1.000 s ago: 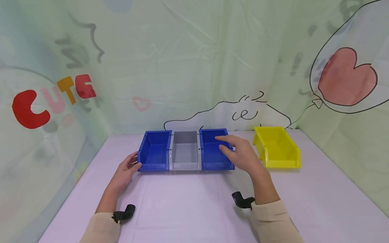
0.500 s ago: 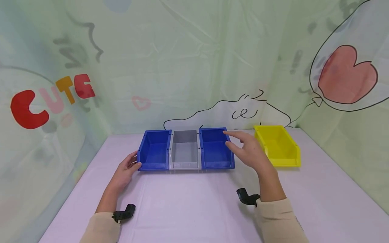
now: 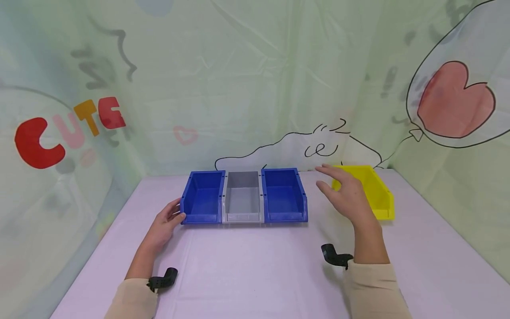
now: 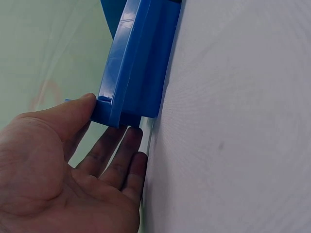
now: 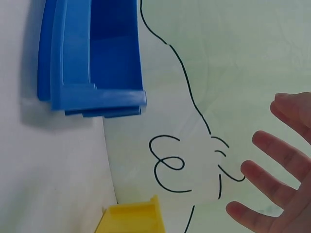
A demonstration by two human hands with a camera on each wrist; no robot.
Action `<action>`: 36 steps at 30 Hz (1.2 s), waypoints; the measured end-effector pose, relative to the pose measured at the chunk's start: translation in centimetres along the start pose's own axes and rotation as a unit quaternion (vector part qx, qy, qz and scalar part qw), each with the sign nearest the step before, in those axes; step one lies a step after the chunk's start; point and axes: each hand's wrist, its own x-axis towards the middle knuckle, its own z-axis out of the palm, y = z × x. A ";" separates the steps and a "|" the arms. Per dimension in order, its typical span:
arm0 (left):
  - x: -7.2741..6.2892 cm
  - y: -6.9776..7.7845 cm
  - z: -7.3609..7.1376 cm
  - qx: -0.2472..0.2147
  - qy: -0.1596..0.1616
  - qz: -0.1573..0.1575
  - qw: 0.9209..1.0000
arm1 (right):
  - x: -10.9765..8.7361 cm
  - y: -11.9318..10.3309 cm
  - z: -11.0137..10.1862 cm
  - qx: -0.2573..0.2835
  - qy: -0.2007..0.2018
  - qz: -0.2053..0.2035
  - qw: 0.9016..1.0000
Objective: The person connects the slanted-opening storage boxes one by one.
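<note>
While left fingers (image 4: 124, 156) pinch the leftmost blue bin (image 3: 202, 204), right fingers (image 5: 279, 153) stand apart near the yellow bin (image 3: 378, 195).

A table (image 3: 239, 274) with a pale, lilac-white top carries four plastic bins, all set towards its far edge. A left blue bin (image 3: 202, 201), a grey bin (image 3: 243, 201) and a right blue bin (image 3: 284, 201) stand side by side in a touching row, which spans the middle of that edge and reaches towards the far left corner. A yellow bin (image 3: 376, 195) stands apart from them near the far right corner, its low front, like theirs, turned away from the far edge
</note>
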 end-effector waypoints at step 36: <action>0.1 -0.1 0.1 0.010 -0.001 0.003 1.000 | -1.3 7.6 -2.0 0.003 0.118 0.194 0.974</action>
